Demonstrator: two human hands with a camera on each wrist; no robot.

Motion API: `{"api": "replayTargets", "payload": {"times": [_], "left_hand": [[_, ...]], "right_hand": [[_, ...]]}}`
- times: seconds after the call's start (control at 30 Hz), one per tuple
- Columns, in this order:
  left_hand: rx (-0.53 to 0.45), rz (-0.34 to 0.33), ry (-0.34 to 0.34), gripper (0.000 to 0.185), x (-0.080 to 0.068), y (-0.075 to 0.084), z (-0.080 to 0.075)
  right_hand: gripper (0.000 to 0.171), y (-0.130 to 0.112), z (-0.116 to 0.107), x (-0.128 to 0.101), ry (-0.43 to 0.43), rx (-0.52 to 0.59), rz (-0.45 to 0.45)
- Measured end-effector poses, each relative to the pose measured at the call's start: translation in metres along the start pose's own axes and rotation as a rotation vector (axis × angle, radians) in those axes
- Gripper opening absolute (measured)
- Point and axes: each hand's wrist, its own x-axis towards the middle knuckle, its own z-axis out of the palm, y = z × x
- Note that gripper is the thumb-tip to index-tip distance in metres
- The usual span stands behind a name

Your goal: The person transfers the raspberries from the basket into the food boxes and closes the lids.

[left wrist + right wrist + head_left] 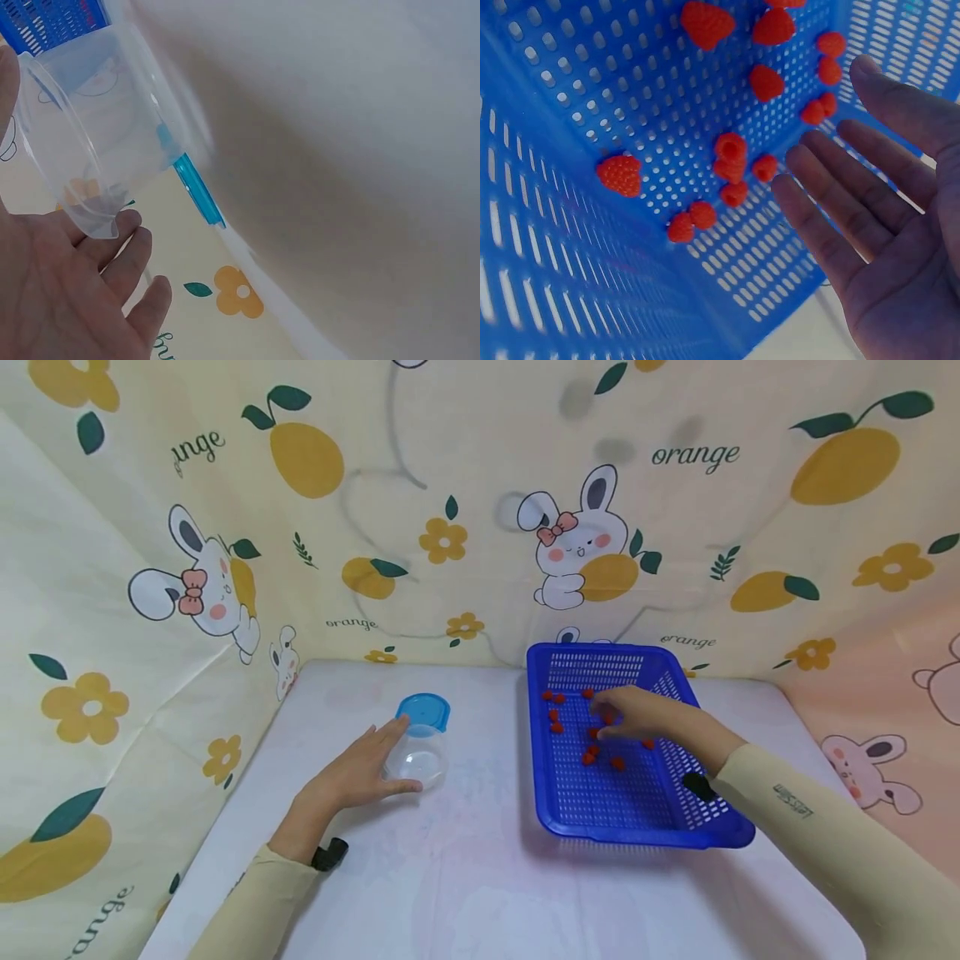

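My right hand (637, 717), fingers straight and holding nothing, hovers over the raspberries (592, 752) scattered across the blue basket (637, 835), right of centre. My left hand (352, 777), fingers relaxed, steadies the clear jar (416, 760) at centre left. I judge a light pinch best, to spare the soft fruit.

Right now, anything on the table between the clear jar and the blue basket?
No. In the head view the stretch of white table between the clear jar and the blue basket is bare.
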Motion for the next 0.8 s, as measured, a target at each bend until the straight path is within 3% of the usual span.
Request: {"api": "replayTargets", "payload": {"times": [0.43, 0.63, 0.8], "left_hand": [[-0.048, -0.041, -0.008, 0.120, -0.001, 0.001, 0.003], [-0.074, -0.057, -0.019, 0.119, -0.007, 0.002, 0.004], [-0.072, -0.036, -0.019, 0.118, -0.003, 0.004, 0.000]], "right_hand": [[0.037, 0.018, 0.013, 0.020, -0.046, 0.068, 0.085], [0.029, 0.020, 0.022, 0.023, -0.077, 0.082, 0.062], [0.029, 0.021, 0.019, 0.022, -0.082, 0.056, 0.058]]}}
